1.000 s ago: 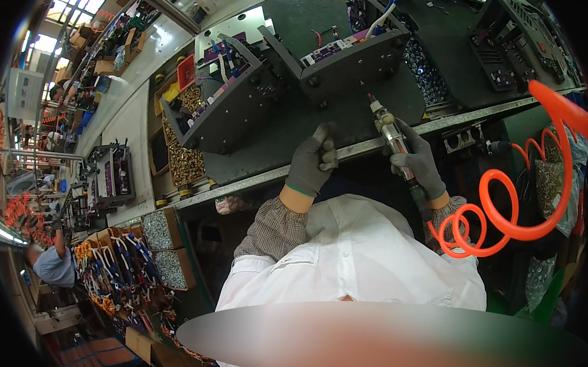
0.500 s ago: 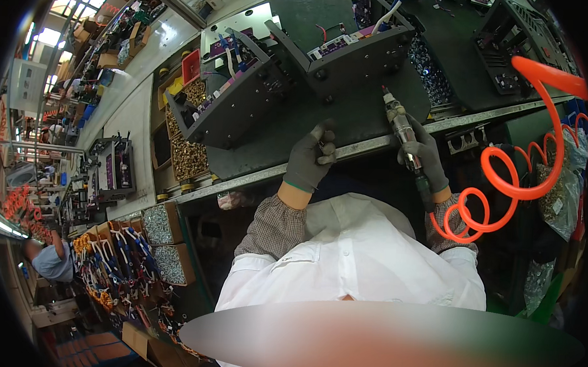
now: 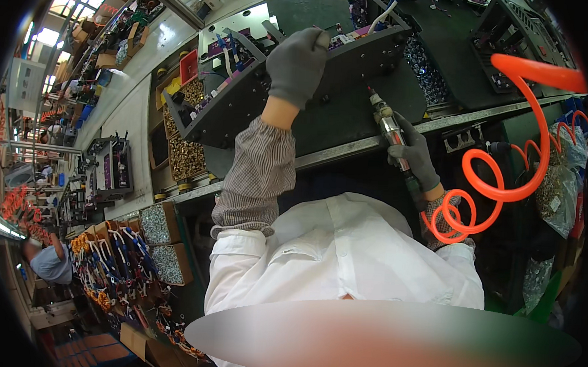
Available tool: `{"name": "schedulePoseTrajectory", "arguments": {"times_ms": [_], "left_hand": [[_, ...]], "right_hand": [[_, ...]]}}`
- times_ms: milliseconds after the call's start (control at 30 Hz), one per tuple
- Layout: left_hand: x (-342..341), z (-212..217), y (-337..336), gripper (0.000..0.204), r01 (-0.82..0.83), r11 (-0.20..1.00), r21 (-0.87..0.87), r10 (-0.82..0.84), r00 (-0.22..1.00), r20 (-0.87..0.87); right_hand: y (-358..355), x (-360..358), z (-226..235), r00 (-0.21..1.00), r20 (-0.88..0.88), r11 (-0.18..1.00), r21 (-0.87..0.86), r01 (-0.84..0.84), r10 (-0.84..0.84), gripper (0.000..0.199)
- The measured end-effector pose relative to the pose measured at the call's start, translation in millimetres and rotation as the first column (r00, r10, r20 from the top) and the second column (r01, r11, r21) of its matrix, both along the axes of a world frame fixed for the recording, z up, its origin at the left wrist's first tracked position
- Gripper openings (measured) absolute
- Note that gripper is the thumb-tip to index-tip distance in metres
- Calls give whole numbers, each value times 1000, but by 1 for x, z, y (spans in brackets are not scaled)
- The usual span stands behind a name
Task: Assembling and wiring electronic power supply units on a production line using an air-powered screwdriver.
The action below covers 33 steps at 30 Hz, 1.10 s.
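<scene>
Gripping dark grey metal chassis (image 3: pixel 352 61), gloved left hand (image 3: pixel 298 64).

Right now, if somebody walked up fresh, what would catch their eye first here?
Probably the bright orange coiled air hose looping down the right side to the pneumatic screwdriver gripped in the gloved right hand. Next, the gloved left hand reaching up onto the edge of the dark metal chassis at top centre. Left of it sit trays of brass-coloured screws.
</scene>
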State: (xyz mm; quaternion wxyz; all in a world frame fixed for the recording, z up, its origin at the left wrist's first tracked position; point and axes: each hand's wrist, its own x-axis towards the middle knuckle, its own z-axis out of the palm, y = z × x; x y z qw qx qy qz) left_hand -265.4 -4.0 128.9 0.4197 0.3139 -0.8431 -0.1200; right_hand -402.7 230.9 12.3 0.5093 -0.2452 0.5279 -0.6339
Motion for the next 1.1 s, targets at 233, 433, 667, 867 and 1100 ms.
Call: {"name": "schedulePoseTrajectory", "arguments": {"times_ms": [233,433,667,867,1100], "left_hand": [[-46,9,-56,36,-79,974,210,-85,737,671],[-49,15,-57,39,-69,950,305,-172,699,694],[16,-11,-29,32,473,618,627,219,663,-716],[73,-85,39,29,749,39,661,452,577,-680],[74,-79,57,28,835,-135,534,184,551,-814]], "right_hand": [[-4,3,11,999,-48,1000,-1,-23,23,88],[-8,-6,1,999,-33,999,-8,-42,42,91],[1,-8,13,996,42,997,-13,-78,78,89],[15,10,62,914,111,920,-15,-391,390,95],[19,23,62,896,86,900,-51,-433,436,93]]}}
